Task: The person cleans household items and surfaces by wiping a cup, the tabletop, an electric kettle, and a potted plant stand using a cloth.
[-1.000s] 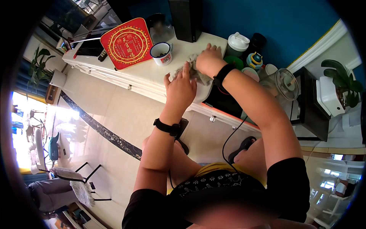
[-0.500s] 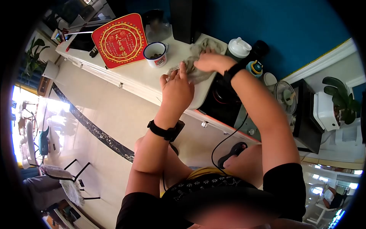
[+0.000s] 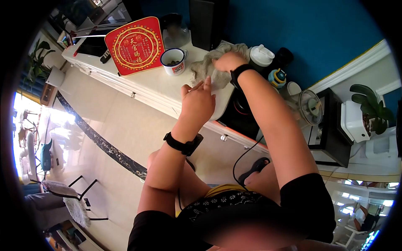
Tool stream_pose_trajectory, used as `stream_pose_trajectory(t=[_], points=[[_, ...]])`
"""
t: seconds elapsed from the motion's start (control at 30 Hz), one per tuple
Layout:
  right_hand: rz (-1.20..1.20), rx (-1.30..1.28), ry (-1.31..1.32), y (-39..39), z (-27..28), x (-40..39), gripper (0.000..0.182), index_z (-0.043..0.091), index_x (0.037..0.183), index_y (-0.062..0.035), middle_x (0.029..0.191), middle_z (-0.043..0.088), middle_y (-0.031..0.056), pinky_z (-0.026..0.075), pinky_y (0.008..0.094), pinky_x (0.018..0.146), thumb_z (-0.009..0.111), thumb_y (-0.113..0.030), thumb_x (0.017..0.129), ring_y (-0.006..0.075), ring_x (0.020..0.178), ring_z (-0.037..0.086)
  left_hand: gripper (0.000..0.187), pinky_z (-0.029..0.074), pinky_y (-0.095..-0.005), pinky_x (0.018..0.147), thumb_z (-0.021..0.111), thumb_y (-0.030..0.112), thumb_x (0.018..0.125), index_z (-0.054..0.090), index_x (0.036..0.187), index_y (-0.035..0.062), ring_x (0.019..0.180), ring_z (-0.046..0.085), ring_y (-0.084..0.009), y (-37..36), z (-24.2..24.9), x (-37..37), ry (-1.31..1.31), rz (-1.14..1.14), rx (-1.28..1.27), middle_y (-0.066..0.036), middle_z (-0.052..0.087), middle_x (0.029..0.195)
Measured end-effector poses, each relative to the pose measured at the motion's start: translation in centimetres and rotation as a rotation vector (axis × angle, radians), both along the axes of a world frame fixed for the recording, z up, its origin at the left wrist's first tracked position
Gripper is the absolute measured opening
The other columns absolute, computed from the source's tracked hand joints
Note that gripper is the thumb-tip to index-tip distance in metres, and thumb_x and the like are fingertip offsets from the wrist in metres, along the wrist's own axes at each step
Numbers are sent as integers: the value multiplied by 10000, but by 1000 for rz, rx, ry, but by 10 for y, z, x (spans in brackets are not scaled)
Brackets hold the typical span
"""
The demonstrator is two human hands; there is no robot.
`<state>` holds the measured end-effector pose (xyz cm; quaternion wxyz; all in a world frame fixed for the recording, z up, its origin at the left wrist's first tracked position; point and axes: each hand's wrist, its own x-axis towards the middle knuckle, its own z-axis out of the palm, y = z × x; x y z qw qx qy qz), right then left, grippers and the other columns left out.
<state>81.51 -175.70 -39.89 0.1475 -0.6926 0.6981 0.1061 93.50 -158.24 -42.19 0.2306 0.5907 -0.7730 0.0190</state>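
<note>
A crumpled grey-beige cloth (image 3: 207, 69) lies on the white countertop (image 3: 147, 84). My right hand (image 3: 229, 62) is closed on its back part, fingers bent into the fabric and partly hidden. My left hand (image 3: 198, 101) is at the cloth's front edge, with fingers stretched forward and slightly spread, holding nothing. Just left of the cloth stands a white enamel mug (image 3: 173, 62) with a dark blue rim and small dark pieces inside. Each wrist wears a black band.
A red square board with gold Chinese characters (image 3: 136, 46) leans behind the mug's left. To the right stand a white-lidded cup (image 3: 261, 55), a blue-and-yellow-topped bottle (image 3: 277, 77) and a clear-lidded container (image 3: 312, 106). A black speaker-like box (image 3: 202, 25) rises at the wall. A black cable hangs below.
My right hand has bunched up and shifted on the cloth. My left fingers have slid back to the cloth's front edge, and the cloth's folds have changed shape.
</note>
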Motion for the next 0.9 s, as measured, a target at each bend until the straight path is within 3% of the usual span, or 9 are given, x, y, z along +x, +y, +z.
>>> stream_pose_trajectory(t=[0.07, 0.1, 0.17, 0.3, 0.5, 0.6, 0.7, 0.83, 0.9], points=[[113, -68, 61, 10, -14, -2, 584, 675, 1180, -23, 1277, 616, 207, 446, 422, 1021, 408, -498, 970, 368, 1200, 576, 514, 363, -422, 927, 622, 204, 874, 525, 1340, 9, 1001, 660, -227, 7, 16, 2, -11, 49, 135, -132, 699, 1090], [56, -14, -33, 21, -12, 0, 421, 696, 1167, -43, 1311, 606, 209, 427, 443, 1045, 570, -279, 842, 367, 1240, 565, 514, 363, -422, 927, 622, 204, 874, 525, 1340, 9, 1001, 660, -227, 9, 22, 3, -8, 46, 133, -132, 699, 1090], [362, 27, 55, 48, -10, 1, 332, 745, 1041, -48, 1158, 682, 208, 491, 443, 960, 603, -231, 804, 382, 1102, 646, 456, 369, -419, 903, 626, 193, 861, 577, 1285, 35, 883, 663, -229, 13, 29, 3, -167, 143, 184, -88, 703, 973], [386, -8, 141, 87, 9, 4, 283, 755, 941, -37, 1026, 720, 167, 536, 414, 877, 600, -220, 791, 361, 980, 690, 426, 375, -423, 884, 623, 199, 860, 595, 1263, 63, 901, 654, -237, 12, 12, 8, -153, 108, 30, -83, 689, 945], [266, -46, -32, 54, 20, -15, 554, 718, 1102, -13, 1166, 663, 248, 459, 389, 1010, 694, -455, 769, 379, 1140, 619, 459, 370, -458, 977, 616, 196, 863, 579, 1306, 79, 1035, 609, -256, 11, 5, 5, -152, 121, 6, -109, 652, 1065], [194, -206, -117, 18, -3, -27, 1105, 449, 1380, 91, 1341, 562, 259, 357, 425, 1115, 808, -601, 596, 411, 1260, 528, 485, 344, -482, 1035, 608, 181, 874, 550, 1345, 83, 1101, 588, -243, 14, 7, 3, -83, 42, 13, -96, 632, 1150], [193, -114, -155, -6, 3, -32, 1164, 348, 1446, 79, 1372, 540, 253, 380, 452, 1095, 822, -570, 604, 418, 1281, 507, 497, 322, -492, 1067, 600, 171, 886, 523, 1370, 83, 1195, 559, -222, 17, 5, 2, -50, -63, 95, -82, 606, 1275], [233, -45, -159, -29, 13, -31, 1160, 381, 1433, 78, 1348, 566, 238, 442, 458, 1036, 840, -566, 583, 404, 1267, 526, 501, 287, -491, 1107, 593, 184, 901, 508, 1384, 85, 1322, 487, -204, 18, -9, -1, -40, -112, 50, -87, 532, 1418], [241, 12, -155, -38, 14, -36, 1198, 335, 1471, 49, 1422, 503, 231, 391, 453, 1089, 840, -575, 581, 390, 1325, 472, 496, 278, -491, 1116, 591, 200, 909, 508, 1384, 84, 1348, 467, -207, 16, -12, -3, -32, -111, 43, -97, 510, 1447]])
